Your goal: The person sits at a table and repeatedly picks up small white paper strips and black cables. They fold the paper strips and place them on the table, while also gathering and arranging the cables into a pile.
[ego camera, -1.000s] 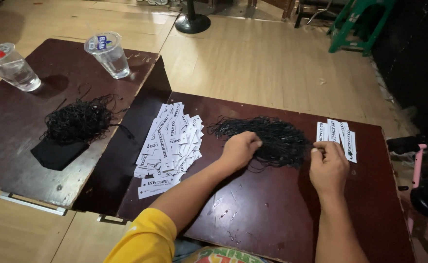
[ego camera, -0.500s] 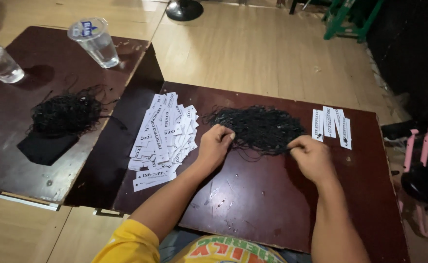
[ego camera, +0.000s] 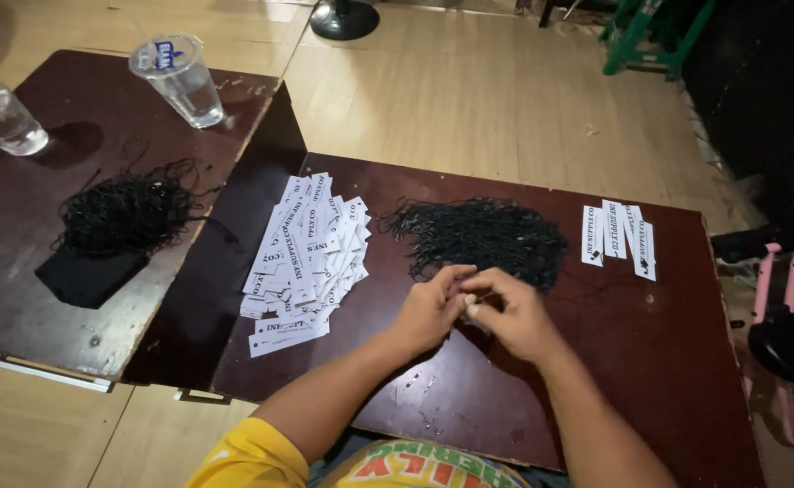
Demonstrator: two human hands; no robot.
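Fingertips of left hand (ego camera: 431, 312) and right hand (ego camera: 512, 316) pinched together on something too small to tell, at near edge of black string pile (ego camera: 480, 237) mid-table, likely separating one strand, needing fine pull next.

I see dim warm indoor light, soft shadows, right edge lost in black, wide-angle bowing, mild blur throughout

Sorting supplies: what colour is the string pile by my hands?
Black, seen in the head view: string pile.
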